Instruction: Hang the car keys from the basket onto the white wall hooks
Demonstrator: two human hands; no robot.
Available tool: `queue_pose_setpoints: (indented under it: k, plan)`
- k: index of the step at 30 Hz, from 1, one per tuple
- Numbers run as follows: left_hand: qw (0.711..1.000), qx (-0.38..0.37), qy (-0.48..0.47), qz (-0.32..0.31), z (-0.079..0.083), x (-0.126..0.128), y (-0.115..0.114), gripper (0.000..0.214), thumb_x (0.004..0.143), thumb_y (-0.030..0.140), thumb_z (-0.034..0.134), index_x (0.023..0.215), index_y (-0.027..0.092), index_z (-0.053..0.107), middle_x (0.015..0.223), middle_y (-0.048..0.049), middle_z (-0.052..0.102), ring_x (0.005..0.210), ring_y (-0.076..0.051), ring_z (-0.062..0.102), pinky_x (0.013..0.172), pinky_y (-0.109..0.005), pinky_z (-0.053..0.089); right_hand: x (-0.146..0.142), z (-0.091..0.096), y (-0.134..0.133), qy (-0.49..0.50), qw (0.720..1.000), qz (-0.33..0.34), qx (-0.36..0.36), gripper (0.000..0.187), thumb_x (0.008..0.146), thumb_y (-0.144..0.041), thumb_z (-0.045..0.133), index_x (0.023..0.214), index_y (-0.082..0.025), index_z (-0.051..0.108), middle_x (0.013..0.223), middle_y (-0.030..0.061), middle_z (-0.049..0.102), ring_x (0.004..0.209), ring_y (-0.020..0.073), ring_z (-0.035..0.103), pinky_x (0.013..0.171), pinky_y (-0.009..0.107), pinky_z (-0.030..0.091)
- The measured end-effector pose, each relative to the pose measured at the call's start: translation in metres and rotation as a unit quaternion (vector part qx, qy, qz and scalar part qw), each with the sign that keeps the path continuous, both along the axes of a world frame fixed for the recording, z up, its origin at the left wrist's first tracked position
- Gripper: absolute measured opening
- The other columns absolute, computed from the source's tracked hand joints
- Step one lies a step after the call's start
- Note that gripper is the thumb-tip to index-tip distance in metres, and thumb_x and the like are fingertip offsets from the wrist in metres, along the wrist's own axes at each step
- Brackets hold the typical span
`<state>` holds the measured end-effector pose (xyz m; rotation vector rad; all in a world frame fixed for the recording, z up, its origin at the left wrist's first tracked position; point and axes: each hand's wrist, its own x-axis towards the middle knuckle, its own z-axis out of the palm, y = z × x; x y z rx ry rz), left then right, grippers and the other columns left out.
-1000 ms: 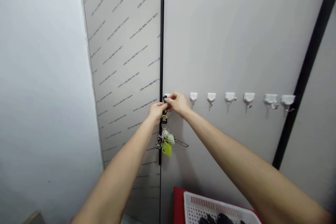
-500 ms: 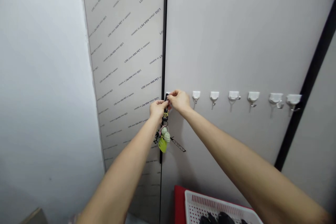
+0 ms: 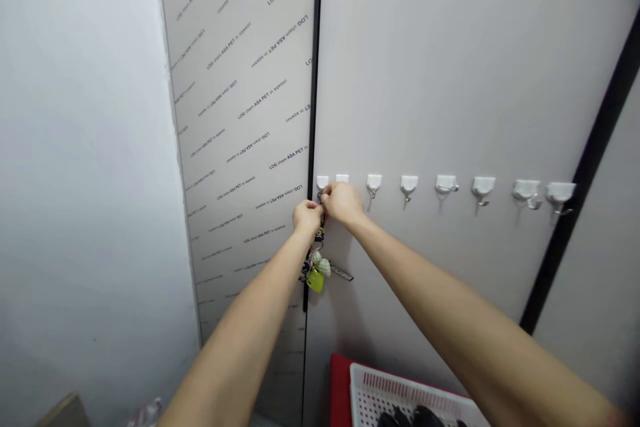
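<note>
A keychain with a yellow-green tag, pale green charms and a black strap hangs below my two hands, against the cabinet door. My left hand pinches the upper part of its strap. Just right of it, my right hand is closed on the top end of the same keychain, fingertips close together. Right above the fingers is the leftmost white adhesive hook; its metal hook is partly covered by the hands. A second white hook shows only its top behind my right hand.
More white hooks run in a row to the right across the grey door. A long black handle strip stands at the door's left edge. Below, a white perforated basket with dark items sits by something red.
Both hands have dropped slightly with the keychain, and my left hand has also moved right. The two leftmost hooks' white bases now show above the fingers.
</note>
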<state>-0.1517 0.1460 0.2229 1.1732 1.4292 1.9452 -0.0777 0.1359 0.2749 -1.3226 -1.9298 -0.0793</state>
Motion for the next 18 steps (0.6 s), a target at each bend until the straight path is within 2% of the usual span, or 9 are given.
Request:
queue_pose_setpoints:
  k: [5, 8, 10, 12, 14, 16, 18]
  plan:
    - [0.999, -0.004, 0.030, 0.011, -0.008, 0.000, -0.002, 0.006, 0.052, 0.017, 0.052, 0.052, 0.016, 0.046, 0.044, 0.0055, 0.044, 0.042, -0.006, 0.040, 0.045, -0.017, 0.030, 0.002, -0.006, -0.006, -0.036, 0.999, 0.012, 0.026, 0.017, 0.064, -0.020, 0.044, 0.072, -0.020, 0.059, 0.073, 0.0076, 0.059, 0.072, 0.0179, 0.052, 0.060, 0.028, 0.036]
    - [0.998, 0.002, 0.051, 0.022, -0.010, 0.000, -0.012, 0.008, 0.052, 0.014, 0.052, 0.058, 0.016, 0.048, 0.052, 0.0036, 0.049, 0.048, -0.006, 0.043, 0.050, -0.018, 0.033, 0.013, -0.015, -0.014, -0.027, 0.995, 0.074, 0.055, 0.021, 0.065, -0.020, 0.045, 0.082, -0.020, 0.057, 0.080, 0.0068, 0.057, 0.077, 0.0175, 0.050, 0.066, 0.028, 0.035]
    - [0.997, 0.022, 0.060, 0.038, -0.017, 0.001, -0.024, 0.013, 0.052, 0.012, 0.051, 0.064, 0.016, 0.048, 0.059, 0.0024, 0.051, 0.054, -0.007, 0.045, 0.055, -0.018, 0.035, 0.029, -0.030, -0.020, -0.038, 0.990, 0.124, 0.058, 0.024, 0.065, -0.020, 0.045, 0.087, -0.020, 0.055, 0.086, 0.0057, 0.056, 0.078, 0.0162, 0.049, 0.069, 0.027, 0.035]
    - [0.995, 0.044, 0.079, 0.054, -0.031, 0.004, -0.039, 0.017, 0.053, 0.011, 0.050, 0.069, 0.017, 0.049, 0.064, 0.0017, 0.051, 0.058, -0.007, 0.046, 0.059, -0.018, 0.035, 0.050, -0.055, -0.025, -0.071, 0.986, 0.151, 0.022, 0.024, 0.065, -0.021, 0.045, 0.087, -0.020, 0.054, 0.087, 0.0046, 0.056, 0.076, 0.0148, 0.049, 0.068, 0.025, 0.034]
    - [0.991, 0.052, 0.115, 0.049, -0.052, 0.010, -0.055, 0.017, 0.056, 0.011, 0.047, 0.071, 0.017, 0.049, 0.068, 0.0013, 0.052, 0.059, -0.007, 0.047, 0.060, -0.018, 0.035, 0.077, -0.089, -0.030, -0.106, 0.981, 0.156, -0.040, 0.023, 0.065, -0.021, 0.045, 0.085, -0.019, 0.056, 0.084, 0.0036, 0.057, 0.071, 0.0136, 0.050, 0.065, 0.024, 0.034]
    - [0.986, 0.029, 0.164, 0.016, -0.082, 0.021, -0.071, 0.014, 0.058, 0.013, 0.045, 0.071, 0.017, 0.050, 0.068, 0.0010, 0.052, 0.059, -0.008, 0.047, 0.060, -0.019, 0.035, 0.106, -0.129, -0.036, -0.129, 0.971, 0.166, -0.114, 0.021, 0.063, -0.020, 0.046, 0.081, -0.018, 0.057, 0.078, 0.0034, 0.058, 0.066, 0.0127, 0.050, 0.062, 0.023, 0.035]
    - [0.971, -0.024, 0.231, -0.049, -0.116, 0.037, -0.089, 0.011, 0.060, 0.015, 0.045, 0.069, 0.018, 0.051, 0.065, 0.0005, 0.053, 0.059, -0.009, 0.047, 0.059, -0.020, 0.035, 0.134, -0.168, -0.044, -0.148, 0.952, 0.187, -0.192, 0.019, 0.062, -0.019, 0.046, 0.076, -0.017, 0.059, 0.071, 0.0036, 0.059, 0.061, 0.0121, 0.050, 0.058, 0.021, 0.035]
